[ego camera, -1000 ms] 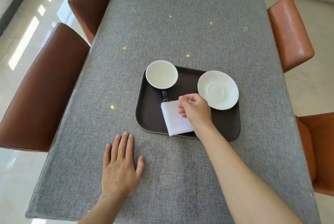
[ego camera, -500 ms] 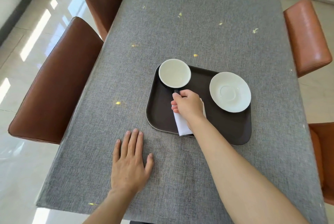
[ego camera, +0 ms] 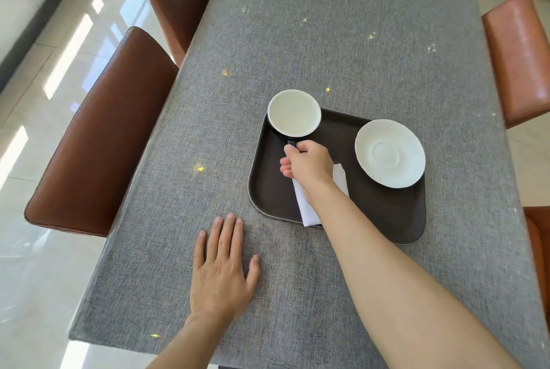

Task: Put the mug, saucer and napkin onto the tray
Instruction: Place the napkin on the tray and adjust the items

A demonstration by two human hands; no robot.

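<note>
A dark brown tray (ego camera: 384, 214) lies on the grey table. The mug (ego camera: 294, 112), white inside and dark outside, stands in the tray's far left corner. My right hand (ego camera: 308, 164) is closed around its dark handle. A white saucer (ego camera: 390, 152) sits at the tray's far right. The folded white napkin (ego camera: 308, 209) lies on the tray under my right wrist, its near edge hanging over the tray's front rim. My left hand (ego camera: 221, 269) rests flat on the table, fingers spread, to the tray's near left.
The grey tablecloth (ego camera: 327, 41) covers a long table (ego camera: 184, 243). Brown leather chairs stand on the left (ego camera: 101, 136) and orange-brown ones on the right (ego camera: 523, 56). The table's near edge is just below my left wrist.
My right hand let go of the napkin, moved left and forward across the tray, and closed on the mug's handle. My left hand stayed flat on the table.
</note>
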